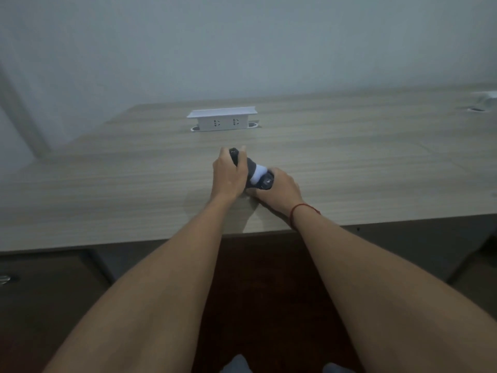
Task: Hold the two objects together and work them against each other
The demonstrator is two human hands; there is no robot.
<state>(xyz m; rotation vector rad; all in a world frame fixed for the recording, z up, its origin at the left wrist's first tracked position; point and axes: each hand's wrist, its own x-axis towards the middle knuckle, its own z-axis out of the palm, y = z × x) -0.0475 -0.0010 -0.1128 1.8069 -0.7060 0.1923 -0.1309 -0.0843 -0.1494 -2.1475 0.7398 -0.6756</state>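
Both hands hold a dark and white bundle [254, 172], perhaps rolled socks, though the dim view makes this uncertain. It lies on the desk [107, 184] near the middle. The left hand [228, 175] curls around its 11 o'clock end, the right hand [279, 191] grips its 4 o'clock end. A white socket box [222, 120] stands at 12 o'clock. The rolling step seems in progress; finishing calls for a firm, even grip.

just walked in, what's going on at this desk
A person is holding a dark and white rolled bundle, probably socks, low over a wooden desk. The left hand grips its far end and the right hand its near end. A white socket box stands raised from the desk farther back.
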